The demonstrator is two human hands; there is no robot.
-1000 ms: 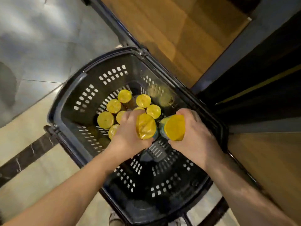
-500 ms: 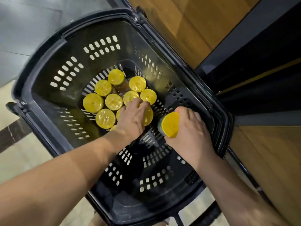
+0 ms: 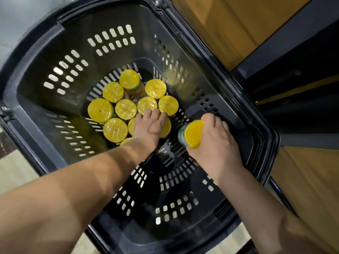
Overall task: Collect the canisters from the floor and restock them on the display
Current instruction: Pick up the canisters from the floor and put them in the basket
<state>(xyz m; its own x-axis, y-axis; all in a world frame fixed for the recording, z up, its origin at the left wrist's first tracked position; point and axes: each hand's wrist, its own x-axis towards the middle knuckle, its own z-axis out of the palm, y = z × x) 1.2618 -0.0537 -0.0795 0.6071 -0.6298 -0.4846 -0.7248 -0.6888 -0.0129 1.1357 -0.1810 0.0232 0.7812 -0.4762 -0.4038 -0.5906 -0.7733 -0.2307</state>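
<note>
Right grip (image 3: 214, 143): canister (image 3: 192, 133), seemingly inside basket (image 3: 265, 125)

Yellow-lidded canisters (image 3: 126, 109) cluster at centre in a slotted black basket (image 3: 44, 52) — brown wood panelling (image 3: 229, 24) upper right.

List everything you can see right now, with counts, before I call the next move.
standing canisters: eleven lids show, yellow, clustered on the basket bottom, three partly hidden by the left grip
held canister: one, yellow lid, teal side, over the basket's right part
shopping basket: one, black, slotted walls, middle of view
tiled floor: pale, left of the basket
wooden panels: brown, right of the basket, dark gap between them
left grip: rests on canister lids
right grip: holds the held canister
</note>
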